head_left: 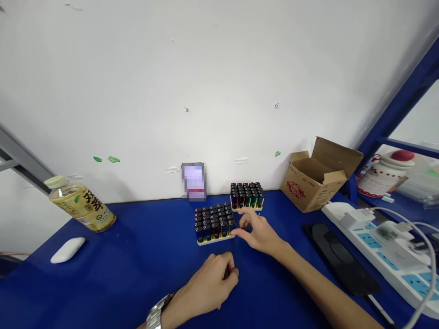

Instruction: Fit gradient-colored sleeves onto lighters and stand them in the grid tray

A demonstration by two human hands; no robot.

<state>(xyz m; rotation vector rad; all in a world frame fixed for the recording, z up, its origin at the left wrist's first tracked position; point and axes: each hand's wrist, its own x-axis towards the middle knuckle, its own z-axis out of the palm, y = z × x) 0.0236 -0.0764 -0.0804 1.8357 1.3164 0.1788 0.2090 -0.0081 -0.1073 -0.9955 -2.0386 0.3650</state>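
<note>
Right fingertips: the right hand's (260,233) thumb and forefinger curve, tips apart, beside the nearer tray's front right corner; contact is unclear.
Left fingers: the left hand (212,282) curls closed, thumb and fingers together, above the glossy blue desk (120,278).
Nearer batteries: a pale yellow tray of dark, upright cylindrical batteries (215,224) sits toward the desk's back edge.
Farther batteries: a second yellow tray of multicoloured cylindrical batteries (247,197) stands by the back edge.
Back right corner: an open brown cardboard box (298,189).
</note>
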